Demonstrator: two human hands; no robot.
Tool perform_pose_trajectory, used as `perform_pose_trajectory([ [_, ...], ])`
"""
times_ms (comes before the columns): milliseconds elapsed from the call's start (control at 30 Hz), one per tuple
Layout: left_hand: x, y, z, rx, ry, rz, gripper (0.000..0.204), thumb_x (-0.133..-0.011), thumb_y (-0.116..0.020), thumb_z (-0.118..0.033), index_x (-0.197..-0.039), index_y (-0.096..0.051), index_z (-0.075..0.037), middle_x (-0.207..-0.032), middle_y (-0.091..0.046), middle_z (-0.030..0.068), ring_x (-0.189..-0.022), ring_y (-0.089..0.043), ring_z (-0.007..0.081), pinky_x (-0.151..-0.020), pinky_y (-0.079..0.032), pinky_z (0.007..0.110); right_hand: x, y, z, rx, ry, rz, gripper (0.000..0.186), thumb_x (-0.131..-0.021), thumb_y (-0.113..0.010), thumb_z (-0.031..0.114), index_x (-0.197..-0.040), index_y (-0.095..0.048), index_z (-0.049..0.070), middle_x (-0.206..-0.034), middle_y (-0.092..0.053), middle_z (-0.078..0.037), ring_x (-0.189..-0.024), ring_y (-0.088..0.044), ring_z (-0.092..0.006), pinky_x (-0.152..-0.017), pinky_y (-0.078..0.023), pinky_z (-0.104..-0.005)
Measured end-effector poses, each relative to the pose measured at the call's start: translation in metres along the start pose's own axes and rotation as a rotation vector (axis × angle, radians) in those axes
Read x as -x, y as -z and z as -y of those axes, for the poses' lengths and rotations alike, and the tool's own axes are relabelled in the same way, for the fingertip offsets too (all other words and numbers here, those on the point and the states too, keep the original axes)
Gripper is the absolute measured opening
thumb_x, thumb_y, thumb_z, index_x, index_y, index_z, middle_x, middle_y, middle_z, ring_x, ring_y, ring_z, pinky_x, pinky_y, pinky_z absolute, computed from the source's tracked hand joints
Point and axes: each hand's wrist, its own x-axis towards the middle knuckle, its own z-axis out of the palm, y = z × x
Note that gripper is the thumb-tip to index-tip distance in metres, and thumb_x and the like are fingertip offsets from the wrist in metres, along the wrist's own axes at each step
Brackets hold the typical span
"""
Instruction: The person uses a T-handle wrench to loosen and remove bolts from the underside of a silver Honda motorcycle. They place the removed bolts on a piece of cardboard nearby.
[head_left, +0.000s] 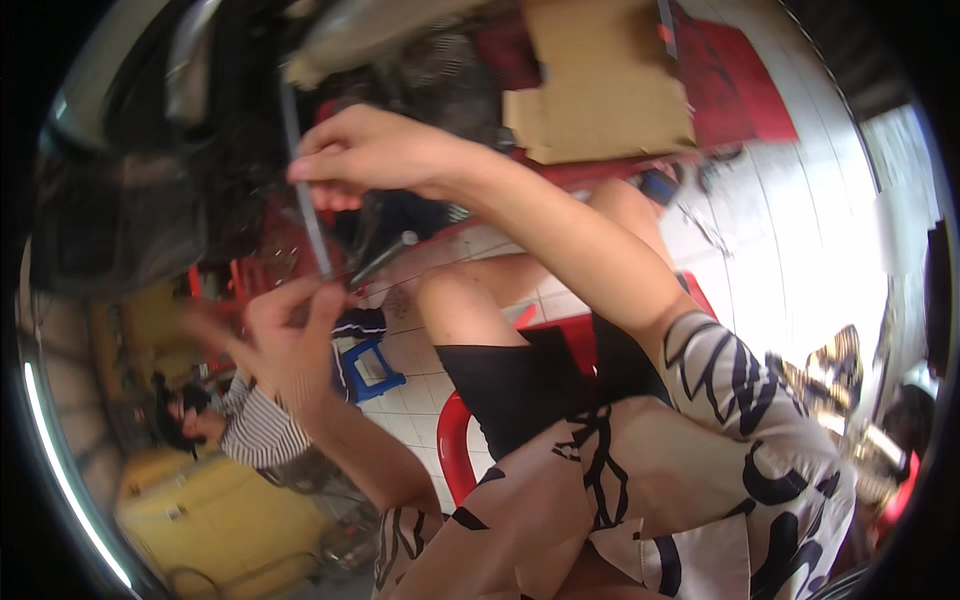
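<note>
right hand (365,152) grips strip (312,232), apart from cardboard edge (514,122)

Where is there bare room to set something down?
The brown cardboard, bordered by the red surface, looks bare; so do pale floor tiles right of both. Crowded: around the right hand, grey strip and left hand, beside dark equipment.

Downward fisheye view from head
</note>
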Motion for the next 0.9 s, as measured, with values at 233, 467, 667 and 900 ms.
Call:
perform_pose_trajectory([
  [233,0.011,0.015,-0.079,-0.986,-0.12,0.109,0.031,-0.08,-0.075,-0.019,-0.068,-0.061,0.006,-0.05,-0.043,0.0001,-0.05,-0.033,0.0075,-0.046,-0.025,0.026,0.047,-0.051,0.024,-0.058,0.022,-0.138,0.028,-0.087,-0.062,0.024,-0.082,-0.068,-0.003,-0.066,-0.066,-0.007,-0.059,-0.062,-0.0142,-0.056,-0.052,-0.0276],
  [467,0.019,0.004,-0.11,-1.113,-0.191,0.07,0.041,-0.079,-0.075,-0.03,-0.066,-0.059,0.006,-0.051,-0.044,0.0007,-0.051,-0.036,0.0082,-0.048,-0.03,0.027,0.034,-0.088,0.028,0.29,-0.039,-0.31,0.026,-0.074,-0.071,0.025,-0.068,-0.069,0.0,-0.063,-0.067,-0.01,-0.067,-0.068,-0.0224,-0.065,-0.054,-0.0337],
  [667,0.017,0.007,-0.115,-1.188,-0.236,0.036,0.044,-0.078,-0.075,-0.038,-0.067,-0.061,0.003,-0.05,-0.049,0.0042,-0.048,-0.041,0.0113,-0.05,-0.035,0.029,0.034,-0.09,0.044,0.401,-0.085,-0.401,0.025,-0.071,-0.071,0.024,-0.062,-0.068,0.0,-0.062,-0.067,-0.011,-0.071,-0.069,-0.0218,-0.067,-0.055,-0.0344],
  [900,0.0,0.001,-0.097,-1.046,-0.667,-0.136,0.03,-0.075,-0.078,-0.03,-0.083,-0.07,-0.002,-0.078,-0.067,0.0069,-0.066,-0.061,0.0179,-0.061,-0.046,0.033,0.016,-0.065,0.057,0.523,-0.219,-0.465,0.014,-0.072,-0.064,0.013,-0.07,-0.071,0.001,-0.07,-0.07,-0.01,-0.068,-0.07,-0.016,-0.061,-0.056,-0.0305],
])
